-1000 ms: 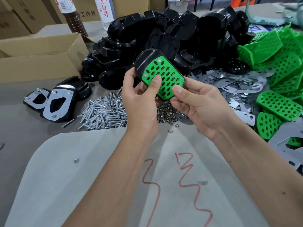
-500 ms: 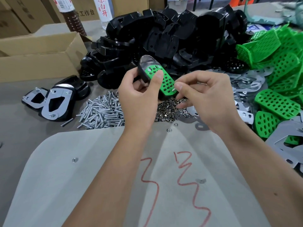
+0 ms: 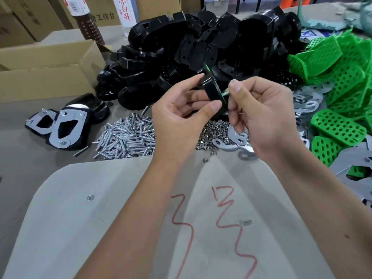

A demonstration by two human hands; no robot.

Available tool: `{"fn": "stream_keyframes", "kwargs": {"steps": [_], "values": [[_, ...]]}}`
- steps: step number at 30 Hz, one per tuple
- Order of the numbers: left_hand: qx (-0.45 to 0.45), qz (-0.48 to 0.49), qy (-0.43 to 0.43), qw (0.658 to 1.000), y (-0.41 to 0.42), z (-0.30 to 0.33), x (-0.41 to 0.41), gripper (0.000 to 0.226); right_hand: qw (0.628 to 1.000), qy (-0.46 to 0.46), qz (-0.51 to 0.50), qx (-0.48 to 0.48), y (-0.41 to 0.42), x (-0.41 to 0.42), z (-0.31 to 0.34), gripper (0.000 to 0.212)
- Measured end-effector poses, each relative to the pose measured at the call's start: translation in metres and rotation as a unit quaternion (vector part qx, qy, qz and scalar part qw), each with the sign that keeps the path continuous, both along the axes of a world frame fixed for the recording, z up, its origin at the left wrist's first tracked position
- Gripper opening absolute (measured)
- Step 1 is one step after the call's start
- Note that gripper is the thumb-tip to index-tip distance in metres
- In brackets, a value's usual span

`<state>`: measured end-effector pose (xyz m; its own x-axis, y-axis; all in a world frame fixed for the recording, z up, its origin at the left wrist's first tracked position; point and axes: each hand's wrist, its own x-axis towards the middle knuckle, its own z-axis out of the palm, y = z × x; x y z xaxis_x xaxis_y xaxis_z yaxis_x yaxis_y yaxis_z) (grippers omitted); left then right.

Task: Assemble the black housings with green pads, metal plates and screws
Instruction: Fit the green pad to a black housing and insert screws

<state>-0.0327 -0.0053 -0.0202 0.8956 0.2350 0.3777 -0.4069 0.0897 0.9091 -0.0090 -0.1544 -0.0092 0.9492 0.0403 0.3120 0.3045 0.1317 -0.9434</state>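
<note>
Your left hand (image 3: 181, 115) grips black housing (image 3: 211, 89) edge-on; right hand (image 3: 259, 111) pinches green pad (image 3: 225, 94) edge. Pad seated; next, likely metal plate (image 3: 234, 137) over screws.

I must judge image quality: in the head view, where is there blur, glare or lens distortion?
Head view: even, soft lighting; the held housing and both hands look slightly motion-soft; pale sheen on the black housing pile; wide-angle bending toward the edges, as at the cardboard box.

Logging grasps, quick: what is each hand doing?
Left hand: holds the black plastic housing with green pad.
Right hand: pinches its green edge.
</note>
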Motion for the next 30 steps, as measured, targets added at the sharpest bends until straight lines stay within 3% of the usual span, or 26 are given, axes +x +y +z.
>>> {"fn": "stream_keyframes", "kwargs": {"steps": [3, 8, 15, 17, 21, 23, 27, 30], "values": [[-0.007, -0.011, 0.001, 1.000, 0.001, 0.001, 0.000, 0.056, 0.994, -0.047, -0.021, -0.097, -0.002, 0.000, -0.001, 0.039], [-0.001, -0.053, -0.005, 0.999, 0.004, 0.002, -0.001, 0.052, 0.995, -0.017, 0.054, -0.085, -0.002, 0.000, 0.001, 0.041], [-0.002, -0.073, 0.022, 0.997, 0.008, 0.002, -0.002, 0.033, 0.961, -0.145, 0.024, -0.234, -0.010, 0.001, 0.008, 0.037], [0.004, -0.062, 0.022, 0.998, 0.008, 0.001, -0.003, 0.035, 0.968, -0.117, 0.034, -0.219, -0.008, 0.000, 0.008, 0.038], [0.021, -0.033, 0.014, 0.999, 0.003, -0.002, -0.004, 0.039, 0.991, 0.039, 0.099, -0.087, 0.001, -0.004, 0.007, 0.040], [0.017, -0.025, 0.012, 0.999, 0.001, -0.002, -0.004, 0.040, 0.989, 0.062, 0.122, -0.047, 0.003, -0.005, 0.006, 0.041], [-0.038, -0.015, 0.016, 0.999, 0.003, -0.002, 0.000, 0.038, 0.996, 0.028, 0.063, -0.051, 0.008, -0.006, 0.003, 0.038], [-0.105, -0.017, 0.030, 0.994, 0.002, 0.000, 0.001, 0.027, 0.982, -0.125, -0.069, -0.122, 0.010, -0.009, -0.002, 0.009]]}}
